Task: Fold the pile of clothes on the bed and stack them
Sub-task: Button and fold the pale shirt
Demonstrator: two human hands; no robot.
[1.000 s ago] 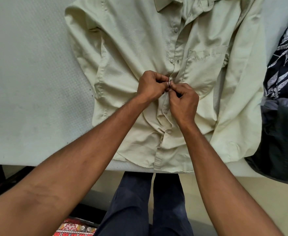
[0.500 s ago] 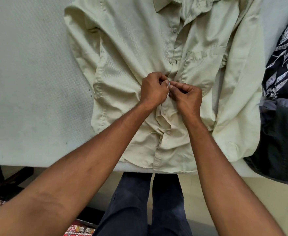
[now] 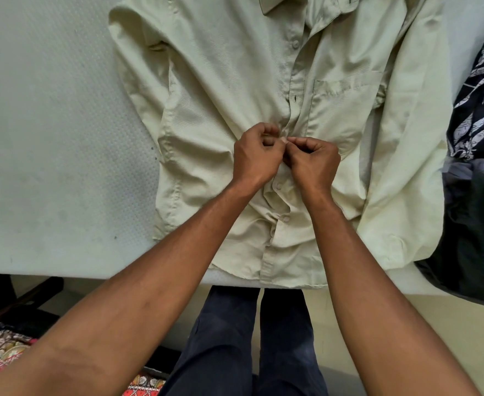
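1. Bed [image 3: 49, 138]: the pale mattress fills most of the view, and you stand at its near edge.
2. Pale green shirt [image 3: 221, 95]: it lies front up on the bed, collar away from you, hem at the near edge, sleeves along its sides.
3. Dark clothes [image 3: 478, 224]: heaped at the bed's right side just beside the shirt, with a leaf-print garment [image 3: 481, 95] at the far end.
4. Your left hand [image 3: 256, 155] and right hand [image 3: 313, 161]: both are curled, pinching the shirt's placket mid-front, fingertips meeting.
5. Button [image 3: 285, 218]: it sits on the placket between your wrists.
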